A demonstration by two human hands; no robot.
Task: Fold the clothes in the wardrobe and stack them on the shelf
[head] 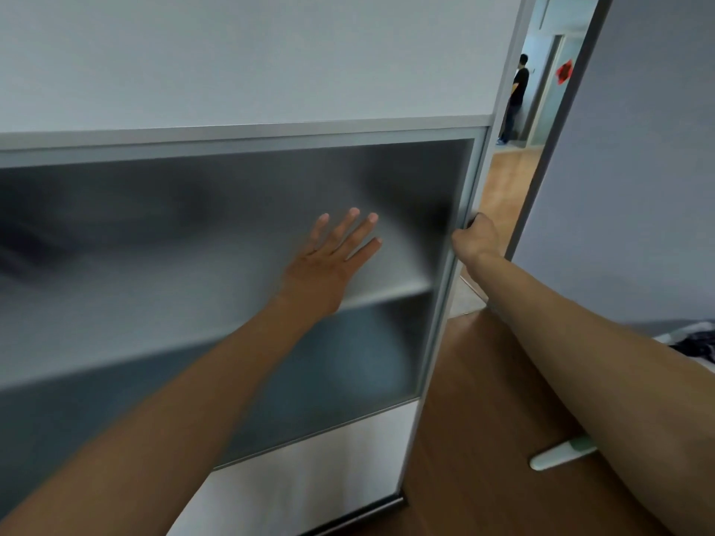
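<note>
Item: wardrobe door, sliding type, white upper section over a frosted panel in a pale metal frame. It covers most of the view. Left hand: flat on the panel, fingers straight and spread, grip apart, holding nothing. Right hand: grip clamped on the door's right edge, fingers curled round behind the frame and out of sight. Shelf: a pale horizontal band dimly visible through the frost, just below the left hand; whatever lies on it cannot be made out, only dark blurs toward the upper left. Clothes: a dark and white heap at the far right edge, well apart from the wardrobe, on a pale surface that may be a bed; whether these are the garments meant cannot be told. Also present: wood floor, a pale green slipper under the right forearm, and a person standing far off in the hallway. Progress, as a judgement: the step in hand is moving the door, direction not determinable. No folded stack shows anywhere, so folding and stacking both appear to be outstanding.
</note>
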